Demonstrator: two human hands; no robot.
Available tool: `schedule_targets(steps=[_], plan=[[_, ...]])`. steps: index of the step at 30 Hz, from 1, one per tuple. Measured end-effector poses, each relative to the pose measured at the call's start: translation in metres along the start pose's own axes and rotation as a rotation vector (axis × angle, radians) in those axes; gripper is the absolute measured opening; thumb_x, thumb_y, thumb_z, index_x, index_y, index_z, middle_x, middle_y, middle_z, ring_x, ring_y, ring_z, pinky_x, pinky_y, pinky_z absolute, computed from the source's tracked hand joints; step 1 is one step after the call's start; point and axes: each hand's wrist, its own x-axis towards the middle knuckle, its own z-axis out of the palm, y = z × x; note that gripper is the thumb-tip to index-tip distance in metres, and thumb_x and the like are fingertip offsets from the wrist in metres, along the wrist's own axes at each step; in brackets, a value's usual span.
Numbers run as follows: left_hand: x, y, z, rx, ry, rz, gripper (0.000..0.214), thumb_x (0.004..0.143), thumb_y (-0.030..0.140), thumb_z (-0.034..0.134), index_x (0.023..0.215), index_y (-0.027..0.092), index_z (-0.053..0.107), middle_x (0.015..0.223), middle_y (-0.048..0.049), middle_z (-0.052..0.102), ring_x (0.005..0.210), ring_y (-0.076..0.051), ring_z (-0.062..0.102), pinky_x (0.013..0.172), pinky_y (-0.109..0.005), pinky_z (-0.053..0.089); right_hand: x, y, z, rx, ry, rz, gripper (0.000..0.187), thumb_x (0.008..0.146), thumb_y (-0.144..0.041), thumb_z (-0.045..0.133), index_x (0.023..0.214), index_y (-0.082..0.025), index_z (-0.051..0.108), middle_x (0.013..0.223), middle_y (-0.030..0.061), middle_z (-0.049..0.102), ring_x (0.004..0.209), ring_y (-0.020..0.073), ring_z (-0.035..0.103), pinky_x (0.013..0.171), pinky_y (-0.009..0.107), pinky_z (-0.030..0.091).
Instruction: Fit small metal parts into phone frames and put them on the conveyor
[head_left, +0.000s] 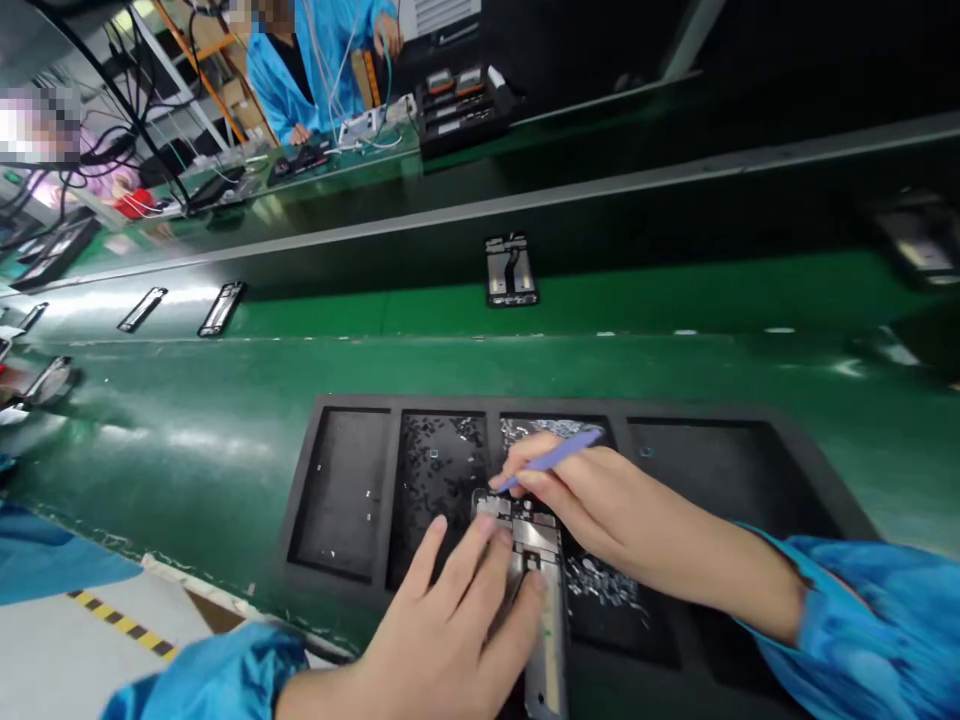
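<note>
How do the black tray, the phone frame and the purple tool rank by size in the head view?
1. black tray
2. phone frame, partly covered by the left hand
3. purple tool

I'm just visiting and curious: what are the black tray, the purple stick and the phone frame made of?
The black tray looks like matte foam: dull, rounded walls. The purple stick in the right hand seems smooth plastic. The phone frame under the left hand glints grey, probably metal.
</note>
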Motion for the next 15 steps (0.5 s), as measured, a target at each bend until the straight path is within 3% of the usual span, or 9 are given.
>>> schedule_targets(steps=[2,6,15], plan=[[0.001,-0.011,0.006,0.044,0.018,0.113,0.049,0.099,0.042,0.053,0.138,0.014,0.061,0.132,-0.0177,0.067,0.130,-0.039,0.059,0.118,-0.054,0.033,-0.003,0.002,0.002,-0.044,0.011,-0.025,0.031,0.110,-0.031,0.030,0.105,-0.020,0.058,0.098,0.0048,0.074,0.087,0.0184,0.075,0.075,0.033,0.059],[0.008,-0.015,0.021,0.103,0.138,0.167,0.043,0.097,0.032,0.060,0.134,0.012,0.062,0.114,-0.0144,0.075,0.113,-0.036,0.071,0.107,-0.049,0.049,-0.006,0.003,0.004,-0.075,0.018,-0.038,0.029,0.110,-0.026,0.030,0.104,-0.020,0.057,0.092,0.0022,0.074,0.080,0.0160,0.075,0.071,0.030,0.060],[0.005,-0.022,0.023,0.035,0.097,0.211,0.042,0.102,0.034,0.056,0.140,0.016,0.061,0.117,-0.0111,0.074,0.112,-0.031,0.073,0.105,-0.045,0.055,-0.005,0.003,0.000,-0.045,0.004,-0.031,0.018,0.108,-0.024,0.038,0.107,-0.022,0.056,0.096,0.0037,0.075,0.084,0.0159,0.076,0.070,0.025,0.060]])
